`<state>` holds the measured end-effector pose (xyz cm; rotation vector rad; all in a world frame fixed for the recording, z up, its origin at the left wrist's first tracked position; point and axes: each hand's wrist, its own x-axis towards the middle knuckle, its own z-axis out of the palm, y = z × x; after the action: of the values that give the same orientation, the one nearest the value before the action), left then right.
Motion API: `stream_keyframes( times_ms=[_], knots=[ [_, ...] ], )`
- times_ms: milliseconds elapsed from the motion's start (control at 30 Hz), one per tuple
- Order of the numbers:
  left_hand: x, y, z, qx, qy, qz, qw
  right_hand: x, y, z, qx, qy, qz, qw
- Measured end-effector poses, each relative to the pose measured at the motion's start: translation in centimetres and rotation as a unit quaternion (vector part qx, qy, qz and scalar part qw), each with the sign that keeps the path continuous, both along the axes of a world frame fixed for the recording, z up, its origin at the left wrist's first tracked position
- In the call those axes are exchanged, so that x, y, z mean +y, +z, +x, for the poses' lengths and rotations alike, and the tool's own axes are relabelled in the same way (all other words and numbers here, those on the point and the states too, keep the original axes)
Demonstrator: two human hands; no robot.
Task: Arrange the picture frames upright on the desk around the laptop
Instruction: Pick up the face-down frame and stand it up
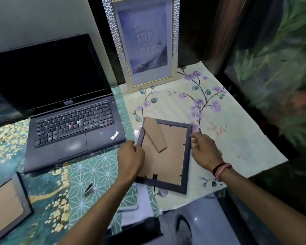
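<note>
A dark grey picture frame [166, 163] is held back side up over the desk, right of the open black laptop [60, 106]. Its cardboard backing and folded-out stand face me. My left hand [130, 158] grips its left edge and my right hand [206, 152] grips its right edge. A tall silver-white frame [143, 43] with a "Small steps every day" print stands upright behind, leaning on the wall. Another dark frame [7, 206] lies back side up at the lower left.
The desk is covered with patterned sheets, floral [228, 121] on the right and green geometric [95, 174] in the middle. A small folded paper piece [88, 189] lies near the front. The desk's right edge drops off beside dark foliage-print fabric [281, 76].
</note>
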<state>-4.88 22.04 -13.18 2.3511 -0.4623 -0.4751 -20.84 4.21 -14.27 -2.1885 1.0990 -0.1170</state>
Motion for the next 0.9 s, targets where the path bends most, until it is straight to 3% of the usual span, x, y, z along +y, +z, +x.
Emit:
stream_keyframes(
  times_ms=[200,433,533,667,833,900],
  knots=[
    [1.7,1.6,-0.6,0.044,-0.053,0.069,0.995,2.2,-1.7,-1.1,0.033,0.120,-0.069,0.990],
    [2.4,2.3,1.7,0.262,-0.025,-0.031,0.964,0.7,-0.7,-3.3,-0.030,0.162,-0.017,0.986],
    [2.5,2.1,2.0,0.353,-0.013,-0.129,0.927,0.5,-0.3,-4.2,-0.109,0.122,0.089,0.983],
    [1.7,3.0,2.6,0.397,0.013,-0.172,0.901,0.6,0.6,-4.5,-0.215,0.086,0.181,0.956],
    [-0.8,7.0,4.6,0.506,0.041,-0.233,0.830,-0.4,3.4,-2.4,-0.282,0.036,0.103,0.953],
    [-1.9,8.0,5.7,0.501,0.022,-0.239,0.832,-0.9,4.5,-1.1,-0.333,0.022,0.128,0.934]
  ],
)
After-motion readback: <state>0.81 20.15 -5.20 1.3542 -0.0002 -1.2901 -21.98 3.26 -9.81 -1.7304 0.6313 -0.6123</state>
